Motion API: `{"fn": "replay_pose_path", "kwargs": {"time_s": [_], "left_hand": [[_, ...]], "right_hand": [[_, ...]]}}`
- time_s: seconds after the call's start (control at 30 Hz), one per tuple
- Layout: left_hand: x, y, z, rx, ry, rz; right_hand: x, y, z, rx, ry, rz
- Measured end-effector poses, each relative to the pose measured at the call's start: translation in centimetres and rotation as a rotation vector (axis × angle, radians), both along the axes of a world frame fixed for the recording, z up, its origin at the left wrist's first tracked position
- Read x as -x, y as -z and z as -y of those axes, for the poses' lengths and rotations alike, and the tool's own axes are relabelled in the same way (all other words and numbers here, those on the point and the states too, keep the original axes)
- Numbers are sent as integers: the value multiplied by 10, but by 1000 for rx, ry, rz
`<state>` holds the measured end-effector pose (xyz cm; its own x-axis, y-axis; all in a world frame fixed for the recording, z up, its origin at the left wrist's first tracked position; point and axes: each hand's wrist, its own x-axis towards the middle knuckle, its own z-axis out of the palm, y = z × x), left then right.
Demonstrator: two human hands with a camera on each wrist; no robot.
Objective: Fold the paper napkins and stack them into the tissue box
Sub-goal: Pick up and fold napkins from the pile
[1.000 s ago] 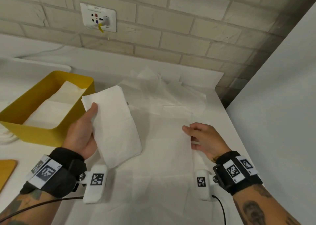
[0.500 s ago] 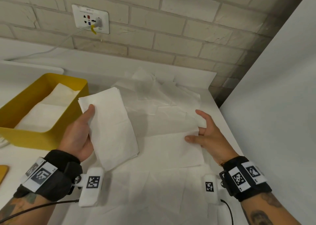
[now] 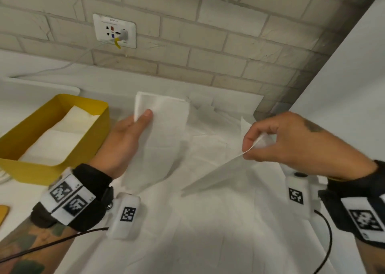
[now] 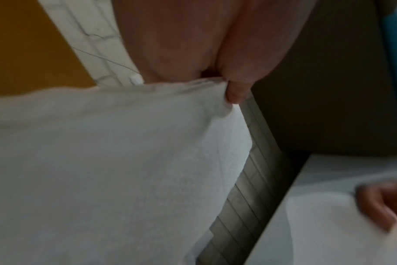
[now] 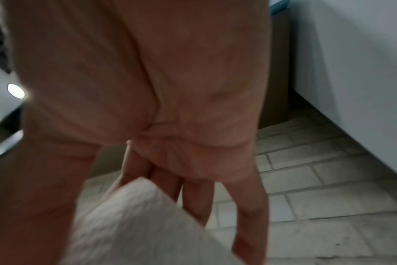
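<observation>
Right of the yellow tissue box, our nearer left hand grips the folded napkin lengthwise, thumb on top, while our right hand pinches a loose napkin.

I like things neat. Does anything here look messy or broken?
Nothing looks broken. The loose napkins lie rumpled and overlapping on the counter, waiting to be folded. The ones in the yellow box lie flat. The left hand holds a folded napkin; the right hand lifts another.

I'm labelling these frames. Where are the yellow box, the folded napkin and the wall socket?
yellow box [image 3: 98, 132]: head view, right wall.
folded napkin [image 3: 164, 128]: head view, middle.
wall socket [image 3: 102, 27]: head view, faceplate.
</observation>
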<state>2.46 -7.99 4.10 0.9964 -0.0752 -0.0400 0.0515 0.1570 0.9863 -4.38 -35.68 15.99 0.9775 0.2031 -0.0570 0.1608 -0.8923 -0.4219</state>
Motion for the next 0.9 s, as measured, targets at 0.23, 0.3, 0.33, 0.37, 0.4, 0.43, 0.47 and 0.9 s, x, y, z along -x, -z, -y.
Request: {"fn": "replay_pose_path", "kwargs": {"time_s": [0.23,0.3,0.33,0.37,0.4,0.43,0.47,0.9], "left_hand": [[18,5,51,-19,305,-75],[24,10,56,77,347,-173],[26,13,57,125,367,-217],[29,16,57,160,385,-249],[31,20,56,178,399,-267],[32,23,54,176,410,-273],[33,27,52,165,420,-273],[20,42,40,346,232,-277]], "right_hand": [[-47,0,-40,145,-103,-83],[-61,13,-47,157,-43,-104],[-66,19,-48,154,-28,-117],[-71,25,-49,150,-16,-134],[-74,31,-50,144,-8,-152],[-77,36,-50,138,-6,-171],[-78,40,-49,128,-8,-187],[-46,118,-10,-997,292,-310]]}}
